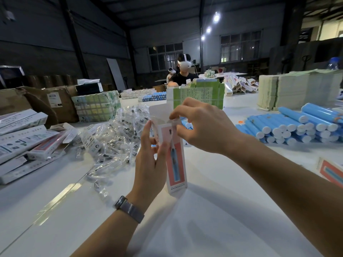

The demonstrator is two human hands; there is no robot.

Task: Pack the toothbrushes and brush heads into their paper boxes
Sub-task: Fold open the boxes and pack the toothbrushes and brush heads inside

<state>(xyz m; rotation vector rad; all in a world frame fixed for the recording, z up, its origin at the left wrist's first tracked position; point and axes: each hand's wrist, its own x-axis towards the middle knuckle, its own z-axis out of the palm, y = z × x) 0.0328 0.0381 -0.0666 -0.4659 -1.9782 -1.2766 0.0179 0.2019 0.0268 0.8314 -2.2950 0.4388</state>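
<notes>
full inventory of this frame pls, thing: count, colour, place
paper box: one, white with pink panel, upright at centre, top flap open, held in both hands
brush heads: a heap, uncounted, clear wrappers, left of centre on the table
toothbrushes: stacked pile, uncounted, blue with white ends, right
packed boxes: several, white, left edge
cardboard cartons: brown, far left
wrapped bundle: one, green and white, behind the heap
flat box stacks: pale green, far right
table: white
other person: one, black shirt, white headset, far side
wristwatch: one, grey, left wrist
left hand: grips the box's side
right hand: pinches at the box's open top
</notes>
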